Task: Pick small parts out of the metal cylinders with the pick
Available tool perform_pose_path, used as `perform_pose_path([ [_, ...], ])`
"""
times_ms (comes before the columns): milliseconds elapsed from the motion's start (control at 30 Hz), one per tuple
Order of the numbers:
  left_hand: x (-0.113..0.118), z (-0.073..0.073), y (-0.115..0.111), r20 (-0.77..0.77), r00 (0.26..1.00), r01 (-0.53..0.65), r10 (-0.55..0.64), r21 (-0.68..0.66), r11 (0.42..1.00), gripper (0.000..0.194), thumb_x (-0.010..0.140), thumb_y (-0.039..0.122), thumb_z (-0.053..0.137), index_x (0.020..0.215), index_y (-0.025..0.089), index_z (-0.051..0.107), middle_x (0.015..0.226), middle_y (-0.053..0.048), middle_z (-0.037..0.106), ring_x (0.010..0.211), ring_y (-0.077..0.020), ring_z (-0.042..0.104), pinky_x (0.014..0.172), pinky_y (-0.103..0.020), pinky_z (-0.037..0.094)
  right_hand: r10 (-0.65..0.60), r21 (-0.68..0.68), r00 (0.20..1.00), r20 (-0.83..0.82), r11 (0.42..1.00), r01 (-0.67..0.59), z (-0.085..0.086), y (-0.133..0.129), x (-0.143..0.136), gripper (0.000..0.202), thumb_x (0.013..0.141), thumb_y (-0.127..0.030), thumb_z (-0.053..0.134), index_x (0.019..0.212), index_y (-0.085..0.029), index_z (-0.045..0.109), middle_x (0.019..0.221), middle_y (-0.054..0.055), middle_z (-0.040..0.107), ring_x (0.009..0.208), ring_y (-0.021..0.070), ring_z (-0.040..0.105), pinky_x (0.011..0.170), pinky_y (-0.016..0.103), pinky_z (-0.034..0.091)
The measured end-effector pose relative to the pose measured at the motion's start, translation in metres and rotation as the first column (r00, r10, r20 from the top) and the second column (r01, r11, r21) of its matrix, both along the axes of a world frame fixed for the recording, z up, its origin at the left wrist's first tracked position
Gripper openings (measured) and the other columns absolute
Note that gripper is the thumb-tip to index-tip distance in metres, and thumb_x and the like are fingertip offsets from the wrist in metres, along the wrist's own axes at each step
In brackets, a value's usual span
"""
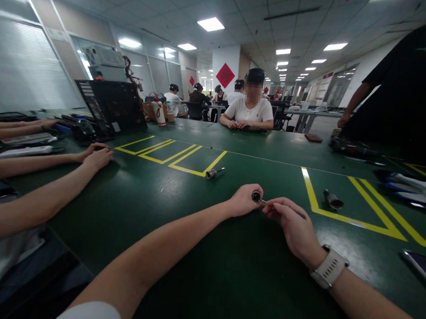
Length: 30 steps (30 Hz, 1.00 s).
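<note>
My left hand (245, 200) is closed around a small metal hole saw (256, 197), its round open mouth turned towards me. My right hand (292, 222), wearing a pale watch band, pinches a thin metal rod (263, 202) whose tip meets the side of the hole saw. The rod's exact kind is too small to make out. Beyond my left hand, a second hole saw (212, 173) lies on its side by a yellow tape corner, shank pointing right. Another hole saw (333, 200) rests inside the taped area on the right.
The green table (193, 217) carries yellow tape outlines (355, 222). To the left, a co-worker's hands (97, 157) rest near a black open case (110, 104). A person (251, 111) sits opposite. Gloves (417, 188) and a dark tablet-like device (423, 269) lie at right.
</note>
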<state>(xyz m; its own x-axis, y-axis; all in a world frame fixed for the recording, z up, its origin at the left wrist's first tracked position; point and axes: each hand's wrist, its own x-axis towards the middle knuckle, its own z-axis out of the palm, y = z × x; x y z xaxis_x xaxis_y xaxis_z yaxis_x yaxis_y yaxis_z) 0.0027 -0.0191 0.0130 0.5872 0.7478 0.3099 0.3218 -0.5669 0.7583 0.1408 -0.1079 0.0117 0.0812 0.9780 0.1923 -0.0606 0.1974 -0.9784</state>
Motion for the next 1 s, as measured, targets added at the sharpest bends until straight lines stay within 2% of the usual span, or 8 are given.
perform_pose_path([
  [167, 0.0013, -0.004, 0.0014, 0.035, 0.999, -0.01, 0.013, -0.073, 0.997, 0.013, 0.064, 0.016, 0.063, 0.069, 0.015, 0.051, 0.064, 0.006, 0.048, 0.06, -0.009, 0.043, 0.056, -0.021, 0.035, 0.032, -0.03, 0.993, -0.115, 0.999, -0.036, 0.0018, 0.0013, -0.0011, 0.017, 0.076, -0.029, 0.055, 0.076, -0.017, 0.067, 0.078, 0.008, 0.067, 0.073, 0.0198, 0.059, 0.068, 0.035, 0.045],
  [400, 0.0025, -0.0052, 0.002, -0.011, 0.998, -0.055, 0.055, -0.017, 0.998, 0.015, 0.063, 0.016, 0.065, 0.068, 0.015, 0.051, 0.064, 0.005, 0.049, 0.059, -0.0092, 0.044, 0.054, -0.021, 0.033, -0.063, -0.006, 0.996, -0.066, 0.998, 0.062, 0.0008, -0.0041, -0.0047, 0.007, 0.071, -0.024, 0.064, 0.071, -0.019, 0.069, 0.069, 0.002, 0.065, 0.07, 0.0176, 0.055, 0.068, 0.033, 0.039],
  [733, 0.0016, -0.0055, 0.0014, 0.037, 0.999, -0.021, 0.023, -0.055, 0.998, 0.014, 0.065, 0.019, 0.064, 0.069, 0.015, 0.051, 0.064, 0.006, 0.048, 0.059, -0.0086, 0.043, 0.055, -0.02, 0.035, -0.004, -0.077, 0.977, -0.211, 0.997, -0.013, 0.0046, 0.0018, 0.0004, 0.016, 0.072, -0.029, 0.058, 0.072, -0.016, 0.068, 0.072, 0.007, 0.067, 0.067, 0.0182, 0.058, 0.062, 0.033, 0.044],
  [867, 0.002, -0.0057, 0.0018, 0.027, 0.999, -0.028, 0.029, -0.022, 0.999, 0.017, 0.064, 0.021, 0.066, 0.068, 0.015, 0.05, 0.063, 0.006, 0.046, 0.058, -0.0087, 0.042, 0.054, -0.02, 0.034, -0.049, -0.04, 0.985, -0.167, 0.998, 0.043, 0.0032, -0.0028, -0.0014, 0.012, 0.073, -0.027, 0.06, 0.071, -0.019, 0.068, 0.07, 0.004, 0.066, 0.069, 0.0179, 0.056, 0.064, 0.032, 0.042],
  [1000, 0.0017, -0.0038, 0.0005, -0.038, 0.997, -0.059, 0.06, 0.035, 0.998, 0.012, 0.065, 0.016, 0.063, 0.069, 0.015, 0.051, 0.064, 0.005, 0.048, 0.06, -0.0096, 0.044, 0.054, -0.021, 0.033, -0.061, -0.033, 0.994, -0.093, 0.998, 0.058, 0.0023, -0.0067, -0.0059, 0.007, 0.071, -0.025, 0.066, 0.072, -0.02, 0.069, 0.071, 0.003, 0.066, 0.069, 0.018, 0.055, 0.066, 0.033, 0.041],
])
